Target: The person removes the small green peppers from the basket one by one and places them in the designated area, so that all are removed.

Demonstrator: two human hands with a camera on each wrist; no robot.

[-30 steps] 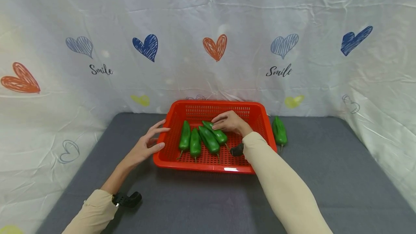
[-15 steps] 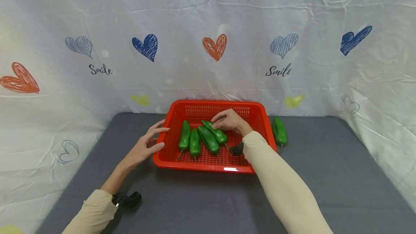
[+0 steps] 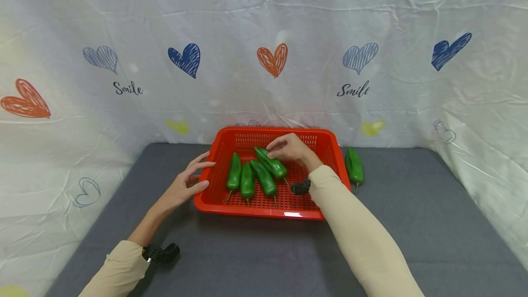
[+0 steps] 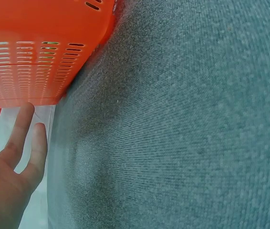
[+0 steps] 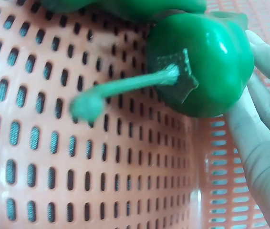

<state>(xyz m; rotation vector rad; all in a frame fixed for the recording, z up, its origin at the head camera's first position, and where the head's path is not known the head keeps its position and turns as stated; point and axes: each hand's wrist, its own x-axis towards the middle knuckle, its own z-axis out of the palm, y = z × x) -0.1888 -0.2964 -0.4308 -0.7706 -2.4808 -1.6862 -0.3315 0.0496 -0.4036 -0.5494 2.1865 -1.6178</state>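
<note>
A red plastic basket (image 3: 264, 213) holds several green peppers. My right hand (image 3: 293, 148) reaches into it and pinches the rightmost green pepper (image 3: 275, 167) between thumb and fingers near its tip end. Seen from the right wrist, that pepper (image 5: 206, 67) has its stem toward the camera, with my fingers behind it. To its left lie other green peppers (image 3: 247, 181), stems toward me. At the basket's left rim my left hand (image 3: 185, 186) spreads its fingers, which touch or nearly touch the edge. The left wrist view has those fingers (image 4: 38, 148) extended beside the basket wall (image 4: 35, 62).
Outside the basket, just past its right wall, another green pepper (image 3: 354, 167) lies on the grey cloth-covered table (image 3: 255, 255). A white curtain (image 3: 231, 22) printed with hearts hangs behind the table.
The rightmost pepper has shifted slightly up and left with my right hand, and its neighbour has moved slightly left. My left hand stays put at the basket's rim.
</note>
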